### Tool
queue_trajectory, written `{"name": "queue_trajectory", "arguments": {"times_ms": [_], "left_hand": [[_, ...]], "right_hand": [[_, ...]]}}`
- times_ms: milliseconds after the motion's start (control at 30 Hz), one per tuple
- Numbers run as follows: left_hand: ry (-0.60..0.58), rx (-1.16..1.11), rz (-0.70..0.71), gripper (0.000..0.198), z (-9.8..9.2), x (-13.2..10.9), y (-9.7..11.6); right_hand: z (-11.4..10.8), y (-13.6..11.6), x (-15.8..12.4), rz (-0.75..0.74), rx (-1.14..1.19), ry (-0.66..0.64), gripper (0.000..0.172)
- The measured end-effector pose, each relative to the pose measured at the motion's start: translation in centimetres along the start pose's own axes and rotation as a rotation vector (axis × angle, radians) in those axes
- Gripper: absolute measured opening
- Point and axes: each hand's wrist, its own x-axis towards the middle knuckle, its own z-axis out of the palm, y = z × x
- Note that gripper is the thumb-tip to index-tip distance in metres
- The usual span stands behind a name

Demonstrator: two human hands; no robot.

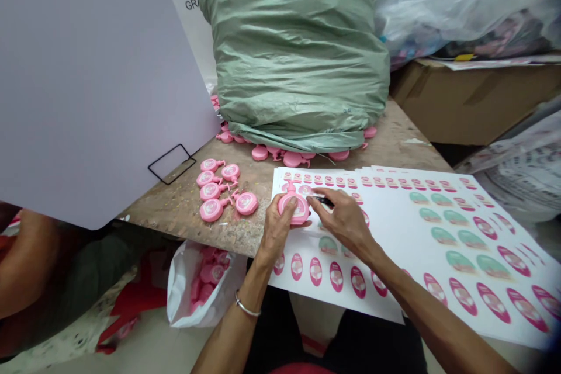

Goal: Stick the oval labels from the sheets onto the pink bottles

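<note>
I'm watching the left hand (pixel 277 227) clutching a glossy pink bottle (pixel 294 209), long axis and neck pointing away toward the bag (pixel 293 52), on the label sheet (pixel 394 245) by the table's (pixel 228 225) front edge, while the right hand (pixel 344 219) is pinching something dark (pixel 323 201).

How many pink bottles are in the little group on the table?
6 bottles, all lying in one cluster on the table, left of the sticker sheets; overlapping ones could hide more.

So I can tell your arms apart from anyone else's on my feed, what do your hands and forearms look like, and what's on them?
The left hand and right hand wear no gloves, and the left forearm and right forearm have no sleeves. A thin silver bangle circles the left wrist. No cables or markings show.
</note>
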Motion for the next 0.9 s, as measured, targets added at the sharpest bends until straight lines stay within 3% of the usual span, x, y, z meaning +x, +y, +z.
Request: {"name": "queue_trajectory", "arguments": {"times_ms": [100, 233, 333, 433, 567, 700, 800, 900], "left_hand": [[0.121, 0.119, 0.042, 0.034, 0.4, -0.2, -0.1], [0.319, 0.269, 0.125, 0.028, -0.5, -0.3, -0.4], [0.38, 0.452, 0.156, 0.031, -3.4, 0.1, -0.5], [0.446, 0.793, 0.279, 0.03, -7.2, 0.9, -0.6], [0.483, 1.171, 0.425, 0.031, -10.6, 2.0, -0.4], [0.598, 1.335, 0.554, 0.038, -10.6, 2.5, 0.2], [0.566, 1.25, 0.678, 0.033, -9.6, 2.7, 0.7], [0.522, 1.1, 0.7, 0.026, -8.7, 3.2, 1.4]], "right_hand": [[0.8, -0.5, -0.2, -0.103, -0.094, 0.132, 0.062], [2.5, 0.3, 0.9, -0.063, -0.024, -0.008, 0.07], [2.8, 2.2, 4.1, 0.034, -0.203, -0.041, 0.056], [3.0, 4.1, 8.6, 0.122, -0.378, -0.037, 0.04], [4.5, 5.8, 13.9, 0.216, -0.466, -0.006, 0.034], [5.5, 6.9, 16.2, 0.269, -0.452, -0.021, 0.028], [4.6, 7.1, 16.4, 0.235, -0.384, -0.003, 0.032], [2.6, 6.3, 15.4, 0.134, -0.28, -0.007, 0.039]]}}
